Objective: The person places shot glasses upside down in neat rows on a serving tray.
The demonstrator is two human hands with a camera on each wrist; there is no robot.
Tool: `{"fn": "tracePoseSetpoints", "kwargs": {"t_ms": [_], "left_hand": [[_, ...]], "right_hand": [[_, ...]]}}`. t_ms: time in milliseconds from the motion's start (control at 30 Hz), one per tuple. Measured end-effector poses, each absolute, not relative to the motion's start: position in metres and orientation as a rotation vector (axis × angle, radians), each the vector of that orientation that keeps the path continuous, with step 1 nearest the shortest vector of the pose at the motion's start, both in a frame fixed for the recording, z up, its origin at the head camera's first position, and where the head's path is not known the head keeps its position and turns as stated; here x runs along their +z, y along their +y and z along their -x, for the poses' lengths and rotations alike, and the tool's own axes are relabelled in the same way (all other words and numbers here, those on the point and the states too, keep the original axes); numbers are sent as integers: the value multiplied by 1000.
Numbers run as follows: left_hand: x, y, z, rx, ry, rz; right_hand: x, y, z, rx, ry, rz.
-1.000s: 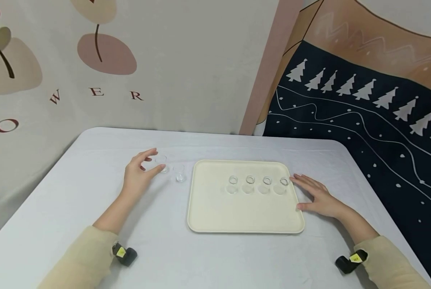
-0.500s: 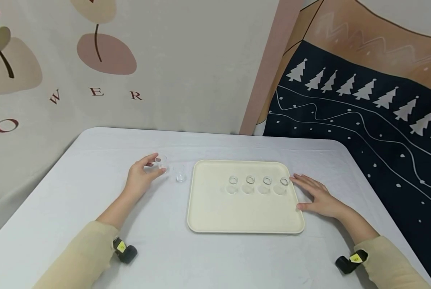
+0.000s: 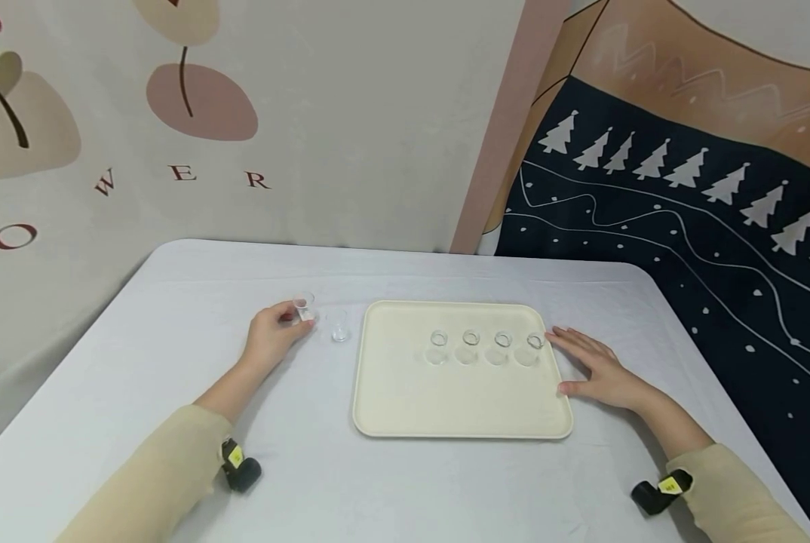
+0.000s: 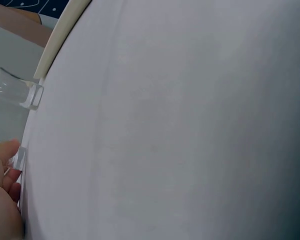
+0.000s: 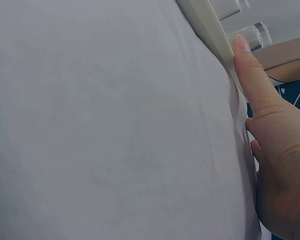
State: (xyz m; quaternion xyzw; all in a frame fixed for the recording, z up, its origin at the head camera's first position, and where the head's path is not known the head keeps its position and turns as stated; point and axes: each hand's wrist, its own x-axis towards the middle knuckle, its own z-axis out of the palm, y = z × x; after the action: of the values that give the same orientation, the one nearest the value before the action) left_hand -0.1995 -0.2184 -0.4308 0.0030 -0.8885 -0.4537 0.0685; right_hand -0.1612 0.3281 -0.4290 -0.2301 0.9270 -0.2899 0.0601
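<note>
With thumb and fingers, my left hand [image 3: 274,332] grips a small clear shot glass [image 3: 305,308], rim up, left of the tray. In the left wrist view the hand [image 4: 2,185] covers most of that glass. A second shot glass [image 3: 339,329], also rim up, stands on the cloth between the hand and the tray, its thick base showing in the left wrist view. On the cream tray [image 3: 459,407], several matching glasses [image 3: 469,347] stand upside down in a row. My right hand [image 3: 598,369] rests at the tray's right edge, fingers extended, thumb [image 5: 247,65] on the rim.
A white cloth [image 3: 296,483] covers the table, whose far edge meets a patterned fabric backdrop [image 3: 351,151]. Dark fabric with white trees [image 3: 649,204] hangs at the right. The rightmost glass [image 3: 530,351] stands close to my right fingertips.
My left hand has come down and closed its fingers round the shot glass, which stays about where it was. The right hand, the tray and the other glasses have not moved.
</note>
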Motion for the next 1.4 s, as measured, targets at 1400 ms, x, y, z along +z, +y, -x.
{"fn": "tracePoseSetpoints", "kwargs": {"t_ms": [1400], "left_hand": [[-404, -219, 179, -1373, -2494, -44]], "right_hand": [[-430, 330, 162, -872, 2806, 694]]}}
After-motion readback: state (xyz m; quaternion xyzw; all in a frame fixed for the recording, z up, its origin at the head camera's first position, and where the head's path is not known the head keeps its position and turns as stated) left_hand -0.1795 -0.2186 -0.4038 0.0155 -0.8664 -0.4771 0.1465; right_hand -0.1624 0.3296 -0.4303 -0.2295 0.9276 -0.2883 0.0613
